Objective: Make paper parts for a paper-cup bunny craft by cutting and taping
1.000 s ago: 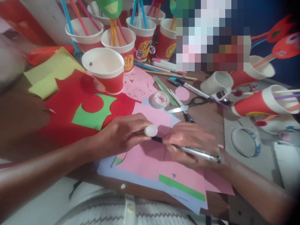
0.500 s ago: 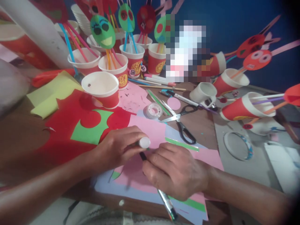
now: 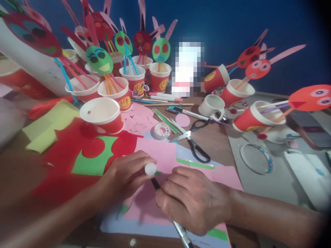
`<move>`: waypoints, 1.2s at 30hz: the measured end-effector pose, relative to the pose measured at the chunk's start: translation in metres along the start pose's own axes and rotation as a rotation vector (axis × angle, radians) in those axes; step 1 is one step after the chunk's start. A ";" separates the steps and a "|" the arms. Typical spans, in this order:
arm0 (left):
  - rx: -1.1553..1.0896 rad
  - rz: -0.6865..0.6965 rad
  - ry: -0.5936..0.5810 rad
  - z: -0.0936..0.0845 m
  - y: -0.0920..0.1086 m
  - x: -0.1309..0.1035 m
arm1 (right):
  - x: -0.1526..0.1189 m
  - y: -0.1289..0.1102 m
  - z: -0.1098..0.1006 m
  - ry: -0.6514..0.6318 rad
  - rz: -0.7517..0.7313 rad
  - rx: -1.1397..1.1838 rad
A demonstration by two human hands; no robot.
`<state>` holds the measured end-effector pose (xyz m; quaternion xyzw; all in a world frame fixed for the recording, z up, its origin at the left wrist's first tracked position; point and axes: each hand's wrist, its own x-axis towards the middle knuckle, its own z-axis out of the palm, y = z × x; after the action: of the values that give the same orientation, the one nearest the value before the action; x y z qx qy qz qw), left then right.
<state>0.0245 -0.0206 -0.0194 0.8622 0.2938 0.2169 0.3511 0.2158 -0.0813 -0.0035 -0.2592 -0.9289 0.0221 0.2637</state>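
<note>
My left hand (image 3: 129, 172) is closed around a small white round-ended object (image 3: 150, 169), seen end-on so that most of it is hidden; its kind I cannot make out. My right hand (image 3: 190, 198) is wrapped round a marker (image 3: 182, 234), whose black end points up toward my left hand and whose silvery barrel sticks out below my fist. Both hands are just above pink paper (image 3: 147, 206), close together but apart. A green strip (image 3: 195, 164) lies on the pink paper beyond my right hand. Open scissors (image 3: 192, 137) and a tape roll (image 3: 162, 131) lie farther back.
Paper cups (image 3: 100, 115) with paper-faced straw figures (image 3: 99, 60) stand along the back and right. Red paper (image 3: 64, 148), green paper (image 3: 93, 162) and yellow paper (image 3: 49, 124) lie left. A white mug (image 3: 210, 105) and several pens (image 3: 165, 100) sit behind the scissors.
The camera view has shifted, so the cups and figures sit lower and most things farther left in the picture. Both hands keep their holds, with the marker and white-ended object still in them.
</note>
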 end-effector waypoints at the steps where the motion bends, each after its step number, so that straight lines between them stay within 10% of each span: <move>1: 0.001 -0.001 -0.006 0.000 -0.001 0.000 | -0.001 0.001 -0.001 0.001 0.006 0.005; 23: 0.025 -0.067 -0.062 0.000 -0.003 -0.004 | -0.010 0.032 -0.005 0.147 0.409 0.419; 36: 0.041 0.042 -0.020 0.001 -0.009 -0.010 | 0.031 0.066 -0.006 -0.140 0.641 0.460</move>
<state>0.0150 -0.0225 -0.0281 0.8772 0.2766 0.2094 0.3318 0.2269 -0.0096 0.0048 -0.4679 -0.7874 0.3285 0.2306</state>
